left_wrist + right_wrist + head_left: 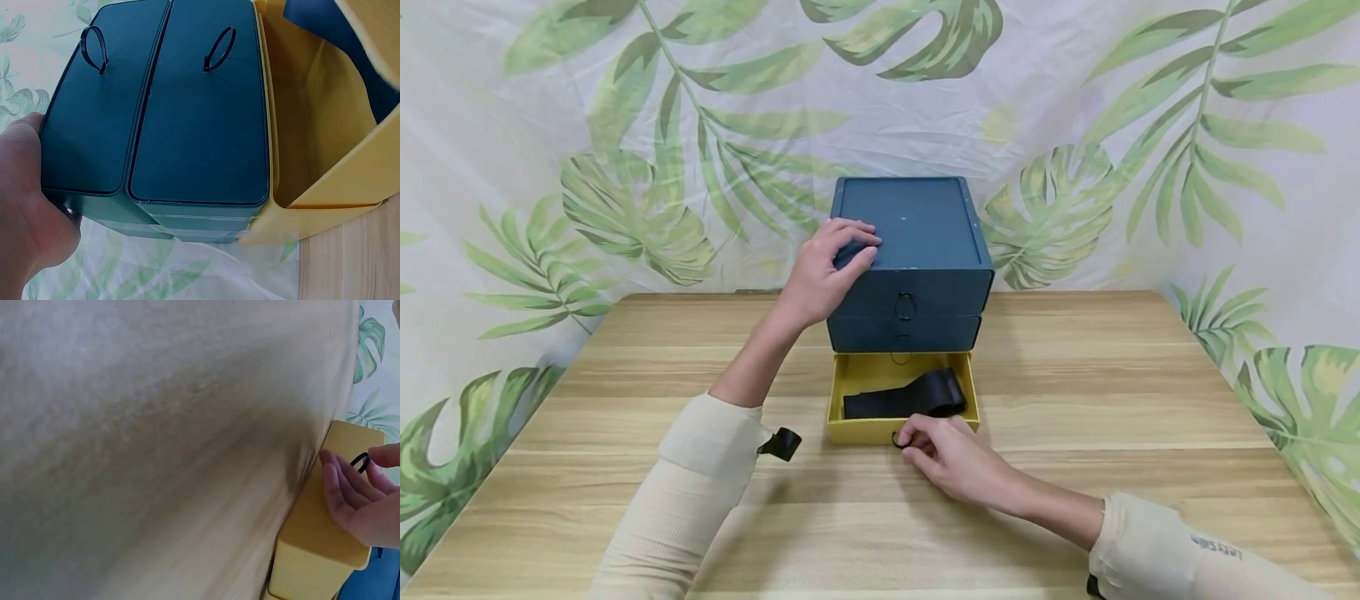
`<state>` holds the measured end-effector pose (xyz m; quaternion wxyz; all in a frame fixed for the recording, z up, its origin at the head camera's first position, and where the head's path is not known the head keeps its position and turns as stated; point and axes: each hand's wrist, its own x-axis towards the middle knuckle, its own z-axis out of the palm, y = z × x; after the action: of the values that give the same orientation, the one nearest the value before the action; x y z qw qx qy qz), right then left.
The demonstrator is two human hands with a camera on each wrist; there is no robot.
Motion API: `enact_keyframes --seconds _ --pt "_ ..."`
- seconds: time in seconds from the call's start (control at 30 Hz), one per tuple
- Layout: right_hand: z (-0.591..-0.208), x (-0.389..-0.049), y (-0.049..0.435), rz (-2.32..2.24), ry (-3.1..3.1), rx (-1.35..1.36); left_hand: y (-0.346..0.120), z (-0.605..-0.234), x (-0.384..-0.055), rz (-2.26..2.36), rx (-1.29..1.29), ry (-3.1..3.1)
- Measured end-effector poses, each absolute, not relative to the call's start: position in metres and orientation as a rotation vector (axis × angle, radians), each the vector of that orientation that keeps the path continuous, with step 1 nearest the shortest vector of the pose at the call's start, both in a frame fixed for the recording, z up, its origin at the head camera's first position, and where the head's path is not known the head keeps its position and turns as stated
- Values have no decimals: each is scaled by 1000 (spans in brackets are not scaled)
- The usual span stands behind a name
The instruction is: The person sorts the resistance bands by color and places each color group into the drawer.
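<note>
A blue drawer box stands on the table, its lowest yellow drawer pulled out. Inside that drawer lies a folded black strap. My left hand rests on the box's top at the left edge, fingers loosely bent; the left wrist view shows this hand beside the upper drawer front. With thumb and finger my right hand pinches the black loop pull on the yellow drawer's front. The same loop shows between the fingertips in the right wrist view.
Two blue drawers sit closed above the yellow one, each with a black loop pull. The wooden table reaches back to a leaf-patterned cloth. A black band end sticks out from the left sleeve.
</note>
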<state>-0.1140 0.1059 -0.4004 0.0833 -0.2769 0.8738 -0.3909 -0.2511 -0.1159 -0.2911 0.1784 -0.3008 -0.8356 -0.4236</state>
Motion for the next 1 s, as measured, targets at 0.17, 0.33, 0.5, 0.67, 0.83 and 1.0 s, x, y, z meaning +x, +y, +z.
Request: enact_keyframes --seconds 0.17,0.33,0.5,0.67,0.83,1.0 --pt "-407 -118 105 -1185 2690 -825 -116 -291 -252 -1200 -855 -2361" --pt "-410 -132 104 -1233 2719 -828 -117 -291 -252 -1203 -855 -2358" --pt "-413 -149 103 -1249 2736 -854 -117 -291 -253 -1203 -857 -2360" --pt "-416 -169 101 -1264 2758 -865 -118 -292 -253 -1201 -854 -2366" --pt "-416 -184 101 -1299 2744 -815 -118 -292 -253 -1196 -868 -2376" --pt "-407 -183 117 -1369 2602 -799 -121 -295 -252 -1264 -942 -2304"
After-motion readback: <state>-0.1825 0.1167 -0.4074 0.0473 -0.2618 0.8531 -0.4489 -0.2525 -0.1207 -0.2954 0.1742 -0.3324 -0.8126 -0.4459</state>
